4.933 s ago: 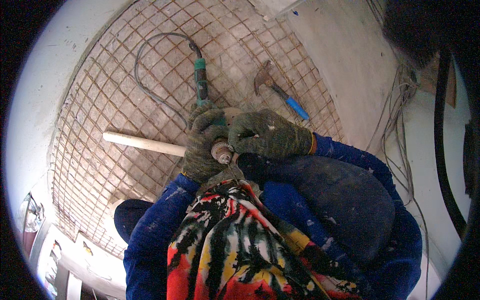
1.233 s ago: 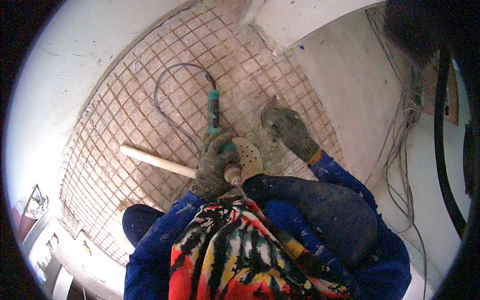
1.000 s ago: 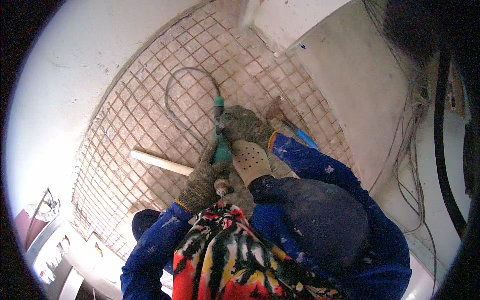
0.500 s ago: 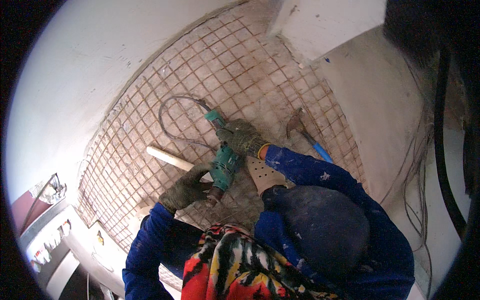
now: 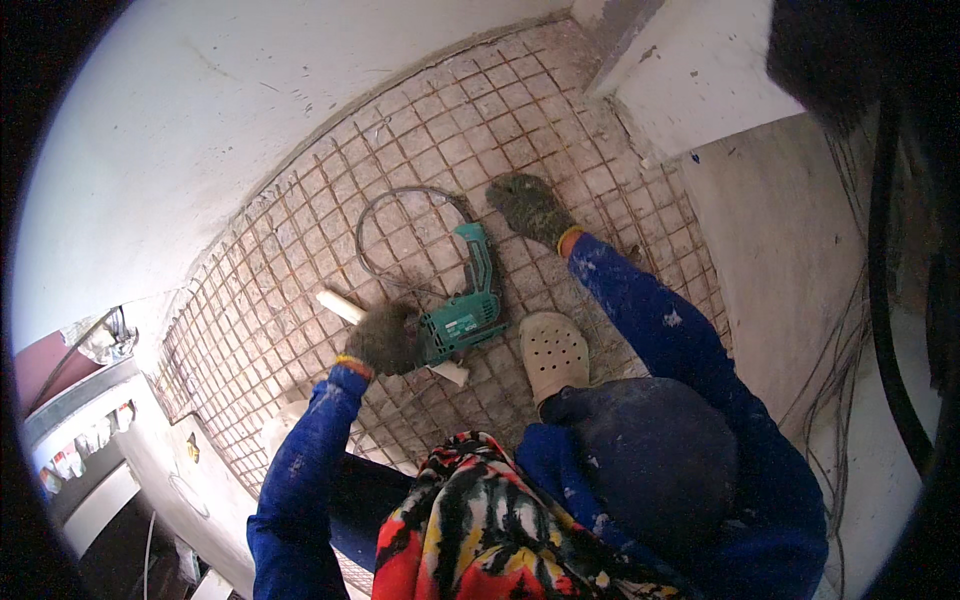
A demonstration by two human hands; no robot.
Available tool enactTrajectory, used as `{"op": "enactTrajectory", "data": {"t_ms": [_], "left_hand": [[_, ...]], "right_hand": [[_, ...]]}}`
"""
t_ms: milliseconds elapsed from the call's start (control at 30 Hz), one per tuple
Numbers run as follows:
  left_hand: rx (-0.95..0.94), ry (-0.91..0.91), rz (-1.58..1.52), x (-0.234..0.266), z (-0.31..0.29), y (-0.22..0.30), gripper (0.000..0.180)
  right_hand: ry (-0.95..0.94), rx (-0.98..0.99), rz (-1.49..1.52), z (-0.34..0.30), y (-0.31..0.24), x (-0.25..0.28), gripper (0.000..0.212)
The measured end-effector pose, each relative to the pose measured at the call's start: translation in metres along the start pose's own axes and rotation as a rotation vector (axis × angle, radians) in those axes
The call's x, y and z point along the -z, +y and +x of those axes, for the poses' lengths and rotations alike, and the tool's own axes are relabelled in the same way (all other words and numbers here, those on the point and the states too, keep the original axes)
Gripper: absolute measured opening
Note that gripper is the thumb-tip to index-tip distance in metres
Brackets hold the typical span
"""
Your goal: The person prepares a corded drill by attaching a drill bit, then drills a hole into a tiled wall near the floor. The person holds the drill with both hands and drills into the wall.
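Observation:
A green power drill (image 5: 462, 318) lies over the rusty wire mesh (image 5: 330, 215), its handle pointing away from me. My left hand (image 5: 385, 338), in a dark knit glove, is closed around the drill's front end and hides it. My right hand (image 5: 530, 208), gloved the same way, is off the drill, over the mesh just right of the handle. Its fingers lie close together, and nothing shows in them. From the handle a dark cable (image 5: 360, 235) loops to the left. A pale rod (image 5: 341, 306) passes beneath my left hand.
My beige perforated clog (image 5: 556, 352) stands on the mesh, right of the drill. A white wall (image 5: 190, 130) curves along the far left. At the right are a pale slab (image 5: 775, 225), thin loose cables (image 5: 835, 400) and a thick black hose (image 5: 888, 330).
My right hand has let go of the drill and moved up and right. The drill has turned, its front end swinging left with my left hand closed on it. The blue-handled hammer no longer shows.

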State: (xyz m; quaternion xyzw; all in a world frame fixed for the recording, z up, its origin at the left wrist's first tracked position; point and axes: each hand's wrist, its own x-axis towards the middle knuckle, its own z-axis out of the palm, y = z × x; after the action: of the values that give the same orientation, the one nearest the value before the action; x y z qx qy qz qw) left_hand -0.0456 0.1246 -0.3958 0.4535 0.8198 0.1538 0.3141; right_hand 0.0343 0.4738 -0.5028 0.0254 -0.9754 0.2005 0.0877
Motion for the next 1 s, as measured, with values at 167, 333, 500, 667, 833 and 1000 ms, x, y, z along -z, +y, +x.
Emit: {"op": "enactTrajectory", "data": {"t_ms": [167, 333, 500, 667, 833, 1000], "left_hand": [[0.304, 0.054, -0.723, -0.006, 0.138, 0.006, 0.032], [-0.122, 0.052, 0.275, -0.024, 0.203, -0.005, 0.032], [0.024, 0.162, -0.354, -0.03, 0.182, 0.027, 0.022], [0.167, 0.079, -0.898, -0.025, 0.176, 0.044, 0.026], [0.131, 0.117, -1.14, -0.039, 0.184, 0.043, 0.025], [0.151, 0.261, -0.998, -0.043, 0.183, 0.059, 0.024]], "right_hand": [[-0.129, 0.031, 0.022, 0.04, 0.01, 0.018, 0.024], [-0.142, 0.105, 0.05, 0.034, 0.004, 0.032, 0.023], [-0.092, -0.224, 0.444, 0.027, 0.003, 0.04, 0.023], [-0.083, -0.253, 0.491, 0.018, 0.002, 0.046, 0.023], [-0.023, -0.106, 0.289, 0.013, -0.008, 0.055, 0.026], [-0.08, -0.221, 0.244, 0.004, -0.01, 0.054, 0.027]]}}
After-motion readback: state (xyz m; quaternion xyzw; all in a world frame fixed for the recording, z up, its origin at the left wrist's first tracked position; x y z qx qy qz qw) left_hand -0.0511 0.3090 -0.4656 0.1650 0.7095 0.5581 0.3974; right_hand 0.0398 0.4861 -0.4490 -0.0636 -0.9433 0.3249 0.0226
